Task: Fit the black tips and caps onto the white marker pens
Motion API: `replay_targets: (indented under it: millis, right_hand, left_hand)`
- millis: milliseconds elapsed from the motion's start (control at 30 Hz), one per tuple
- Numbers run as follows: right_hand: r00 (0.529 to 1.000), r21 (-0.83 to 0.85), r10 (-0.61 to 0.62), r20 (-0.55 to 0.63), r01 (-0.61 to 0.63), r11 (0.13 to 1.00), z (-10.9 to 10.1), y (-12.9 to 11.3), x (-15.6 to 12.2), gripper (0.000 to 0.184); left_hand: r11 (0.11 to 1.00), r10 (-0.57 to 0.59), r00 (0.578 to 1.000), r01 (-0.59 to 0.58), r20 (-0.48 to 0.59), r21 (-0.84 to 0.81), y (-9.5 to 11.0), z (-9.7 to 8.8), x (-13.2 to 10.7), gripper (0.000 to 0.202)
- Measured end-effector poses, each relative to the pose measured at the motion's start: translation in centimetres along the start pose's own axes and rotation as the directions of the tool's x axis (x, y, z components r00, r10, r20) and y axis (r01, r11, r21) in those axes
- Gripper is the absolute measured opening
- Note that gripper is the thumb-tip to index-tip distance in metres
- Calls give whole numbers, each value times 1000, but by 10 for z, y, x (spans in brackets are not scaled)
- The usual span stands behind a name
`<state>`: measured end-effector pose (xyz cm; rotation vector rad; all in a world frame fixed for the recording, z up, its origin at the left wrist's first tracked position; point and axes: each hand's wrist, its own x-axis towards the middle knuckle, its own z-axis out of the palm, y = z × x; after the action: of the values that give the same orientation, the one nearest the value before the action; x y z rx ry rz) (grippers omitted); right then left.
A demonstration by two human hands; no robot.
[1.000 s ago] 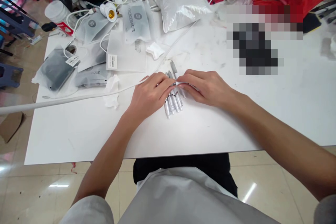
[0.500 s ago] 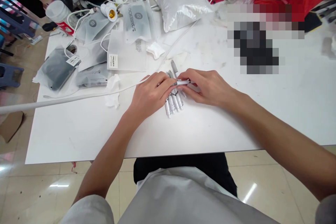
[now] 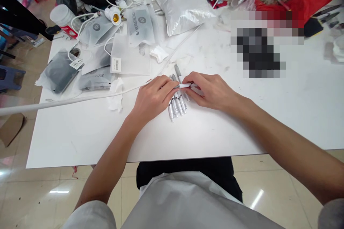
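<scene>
Fingers of the left hand (image 3: 154, 93) and right hand (image 3: 208, 87) pinch narrowly near opposite ends of one white pen (image 3: 185, 86), held crosswise over loose pens (image 3: 175, 108). So small a grip could let it slip — or a dipping knuckle could roll the round ones beneath across the bench (image 3: 215, 136). The cable (image 3: 80, 98) beside the left hand might snag. Both hands lie knuckles up — forearms (image 3: 114, 150) slanting inward.

Bright, even white light, faint soft shadows on the table (image 3: 215, 132).
Strip-shaped glare streaks the floor (image 3: 34, 205); the bag (image 3: 185, 9) shines. Fine detail on the pens (image 3: 184, 107) looks soft. Wide-angle stretch toward the edges; pixelated patch (image 3: 258, 52) at upper right.
</scene>
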<state>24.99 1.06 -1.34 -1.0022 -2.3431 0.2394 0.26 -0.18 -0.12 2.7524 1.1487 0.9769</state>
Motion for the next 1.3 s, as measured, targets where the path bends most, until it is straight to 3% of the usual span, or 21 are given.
replay_targets:
  millis: [233, 367, 867, 1100, 1300]
  right_hand:
    - [999, -39, -41, 2, 41, 998, -1, 1, 2, 27]
    - [1000, 4, -18, -25, 18, 1000, 0, 2, 0, 25]
    - [993, -6, -118, -25, 118, 993, 1, 8, 0, 23]
    - [993, -17, -116, -32, 116, 993, 0, 7, 1, 25]
    - [993, -17, -98, -70, 97, 995, 1, 4, 0, 20]
  left_hand:
    - [1000, 27, 998, -26, -61, 6, -1, 1, 1, 17]
    - [999, 2, 999, -4, -50, -32, -2, 4, 0, 17]
    - [997, -5, 997, -1, -80, -75, -4, 11, -2, 11]
    - [997, 27, 993, -36, -118, -72, -3, 10, -1, 10]
    - [998, 4, 996, -9, -90, -59, -4, 11, -2, 12]
